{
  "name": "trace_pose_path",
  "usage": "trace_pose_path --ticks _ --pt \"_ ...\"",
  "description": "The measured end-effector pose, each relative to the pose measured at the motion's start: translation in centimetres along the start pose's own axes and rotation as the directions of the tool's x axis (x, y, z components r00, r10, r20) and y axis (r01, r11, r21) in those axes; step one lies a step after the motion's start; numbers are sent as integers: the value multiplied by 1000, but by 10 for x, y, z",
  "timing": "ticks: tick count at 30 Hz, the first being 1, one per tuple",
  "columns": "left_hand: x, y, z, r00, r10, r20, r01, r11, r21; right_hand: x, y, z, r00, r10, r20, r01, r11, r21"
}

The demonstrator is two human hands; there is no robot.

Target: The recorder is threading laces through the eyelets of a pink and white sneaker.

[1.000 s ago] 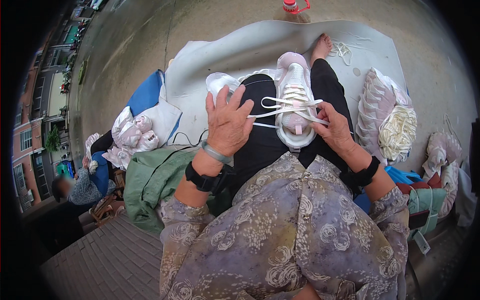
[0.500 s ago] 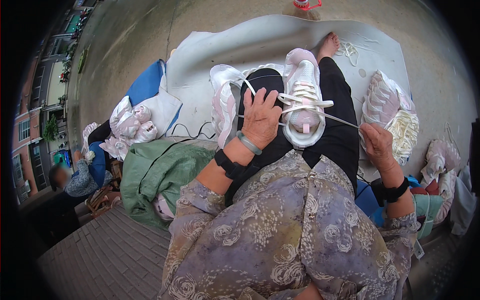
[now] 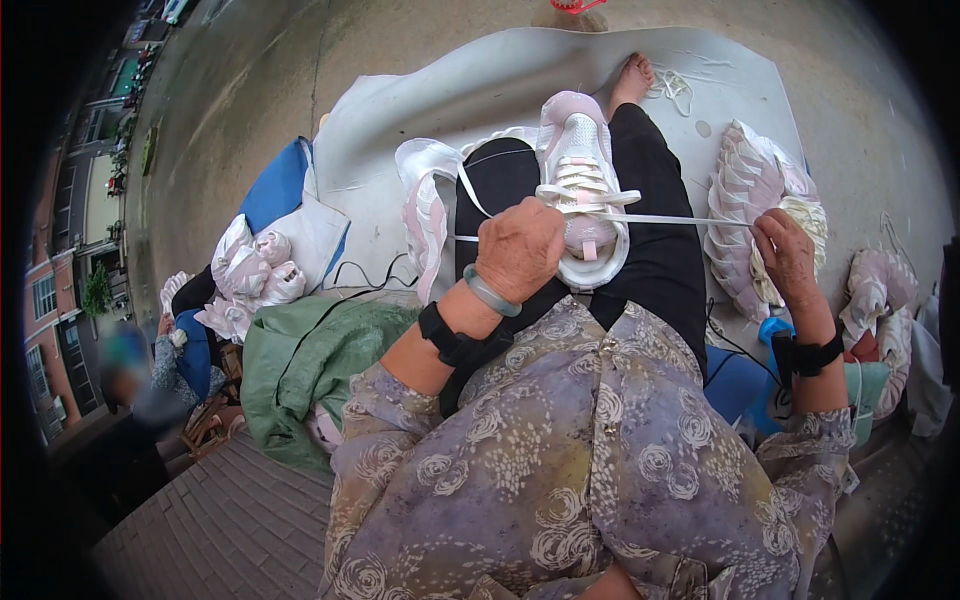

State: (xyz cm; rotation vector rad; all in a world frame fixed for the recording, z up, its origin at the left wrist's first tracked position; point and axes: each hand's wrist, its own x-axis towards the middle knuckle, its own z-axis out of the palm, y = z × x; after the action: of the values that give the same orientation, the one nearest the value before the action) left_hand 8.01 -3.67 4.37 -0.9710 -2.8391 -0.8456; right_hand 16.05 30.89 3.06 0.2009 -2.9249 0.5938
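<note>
Right fingers point(image 3: 769, 234) pinch the shoelace point(image 3: 690, 220); left fingers point(image 3: 536, 226) curl closed, hold hidden. Likely soft and light, best gripped near its tip

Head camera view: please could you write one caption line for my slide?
Right hand holds a white shoelace taut from a pink-and-white sneaker; the left hand is closed beside it.

The right hand point(image 3: 785, 258) holds a white lace point(image 3: 680, 219) taut from a pink-and-white shoe point(image 3: 585, 190) on the dark-trousered lap point(image 3: 660, 185); the left hand point(image 3: 520, 248), fisted, grips lace beside it.
</note>
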Motion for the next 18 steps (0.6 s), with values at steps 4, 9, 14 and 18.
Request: trace_pose_path --ticks 4,9,14,18 --pt "10 12 37 981 12 196 26 982 -188 2 8 31 956 290 -31 -259 893 369" --pt "19 14 56 847 -305 436 486 776 -403 17 -41 48 716 509 477 -593 85 801" --pt "34 17 47 675 -391 626 733 447 -512 29 -85 69 687 406 603 -587 -179 789" --pt "41 19 43 603 -439 666 796 391 -463 43 -101 87 687 370 625 -618 -155 771"
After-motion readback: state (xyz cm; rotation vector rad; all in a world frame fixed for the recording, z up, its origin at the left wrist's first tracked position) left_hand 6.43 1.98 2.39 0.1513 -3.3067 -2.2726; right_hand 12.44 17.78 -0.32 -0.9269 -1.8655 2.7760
